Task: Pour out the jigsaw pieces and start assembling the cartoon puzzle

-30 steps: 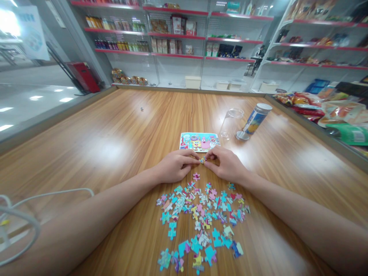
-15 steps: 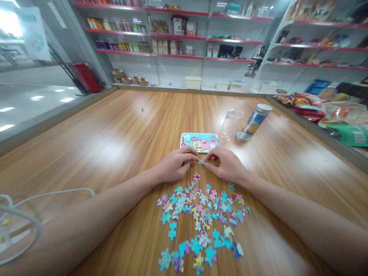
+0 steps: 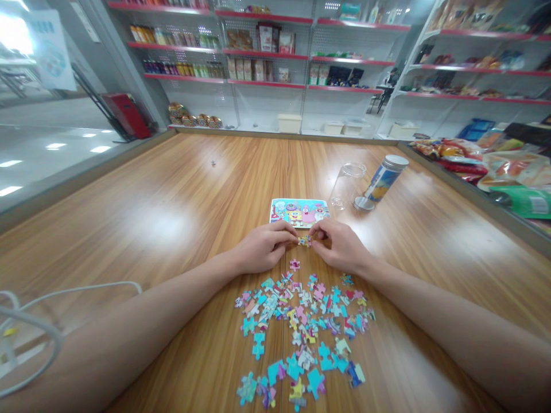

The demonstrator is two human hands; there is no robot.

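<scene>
Red-edged shelves point(image 3: 264, 54) beyond wooden table point(image 3: 241, 183)

The puzzle bit point(image 3: 304, 241) between left hand point(image 3: 263, 248) and right hand point(image 3: 338, 245) looks too small to make out; left of both, a cable point(image 3: 32, 319) leaves my view.

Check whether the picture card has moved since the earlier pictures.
No; judged against the clear jar, the picture card keeps its place.
</scene>
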